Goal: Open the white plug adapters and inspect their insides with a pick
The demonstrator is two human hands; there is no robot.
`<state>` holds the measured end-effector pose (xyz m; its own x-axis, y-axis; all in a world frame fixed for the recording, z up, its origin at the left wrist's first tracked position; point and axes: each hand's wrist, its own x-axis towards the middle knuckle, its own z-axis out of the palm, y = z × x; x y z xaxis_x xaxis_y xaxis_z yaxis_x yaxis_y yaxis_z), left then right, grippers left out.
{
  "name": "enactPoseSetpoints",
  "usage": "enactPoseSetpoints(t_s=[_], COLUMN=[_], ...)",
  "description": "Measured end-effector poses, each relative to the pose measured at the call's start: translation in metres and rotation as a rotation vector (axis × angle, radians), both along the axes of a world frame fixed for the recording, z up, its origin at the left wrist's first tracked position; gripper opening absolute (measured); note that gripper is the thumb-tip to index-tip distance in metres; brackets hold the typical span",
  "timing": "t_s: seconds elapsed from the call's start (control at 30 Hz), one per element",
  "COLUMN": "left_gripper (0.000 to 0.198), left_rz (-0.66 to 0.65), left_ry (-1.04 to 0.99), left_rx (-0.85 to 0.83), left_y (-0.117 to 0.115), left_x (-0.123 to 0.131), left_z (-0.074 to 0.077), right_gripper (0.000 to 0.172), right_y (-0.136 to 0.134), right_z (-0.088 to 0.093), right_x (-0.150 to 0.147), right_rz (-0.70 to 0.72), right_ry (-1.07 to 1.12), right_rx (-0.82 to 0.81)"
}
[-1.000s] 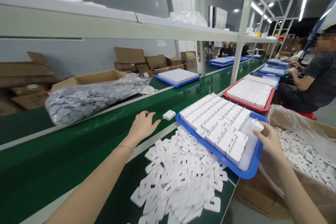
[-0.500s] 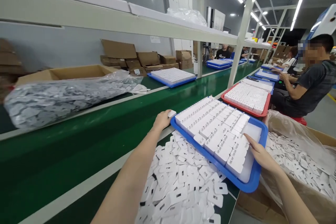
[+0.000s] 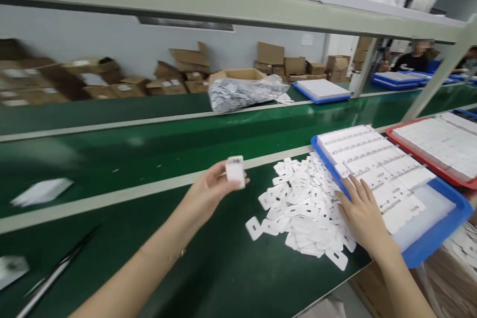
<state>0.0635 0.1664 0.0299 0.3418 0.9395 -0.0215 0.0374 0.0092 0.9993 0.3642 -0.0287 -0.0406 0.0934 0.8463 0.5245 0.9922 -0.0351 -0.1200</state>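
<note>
- Currently, the left grip is closed around a white block, held up over the near edge of the green belt.
- Just right of it, a loose pile of white plates covers part of the counter.
- Beyond that pile, the right grip lies palm-down, fingers slightly apart, over the blue tray; whether it grasps anything, I cannot tell.
- Ahead of the right grip, rows of white blocks fill most of that tray.

Bare forearms — a thin bracelet on the left.
</note>
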Motion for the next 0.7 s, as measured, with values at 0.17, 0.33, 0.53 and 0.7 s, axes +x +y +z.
enactPoseSetpoints(t_s=[0.17,0.33,0.53,0.7], left_gripper=[0.038,0.045,0.059,0.059], left_rz=[0.055,0.098,0.011,-0.053], left_ry=[0.157,0.099,-0.057,-0.090], left_rx=[0.467,0.660,0.735,0.731], left_y=[-0.114,-0.163,-0.174,-0.172], left_x=[-0.055,-0.065,-0.060,-0.057], left_z=[-0.015,-0.020,-0.032,-0.032], right_gripper=[0.033,0.040,0.023,0.020], right_y=[0.027,0.033,-0.004,-0.012], right_z=[-0.005,0.013,0.054,0.066], right_x=[0.007,0.008,-0.073,-0.132], right_rz=[0.040,-0.009,0.166,0.570], right_ry=[-0.030,-0.042,0.858,1.094], right_rx=[-0.029,-0.068,0.071,0.160])
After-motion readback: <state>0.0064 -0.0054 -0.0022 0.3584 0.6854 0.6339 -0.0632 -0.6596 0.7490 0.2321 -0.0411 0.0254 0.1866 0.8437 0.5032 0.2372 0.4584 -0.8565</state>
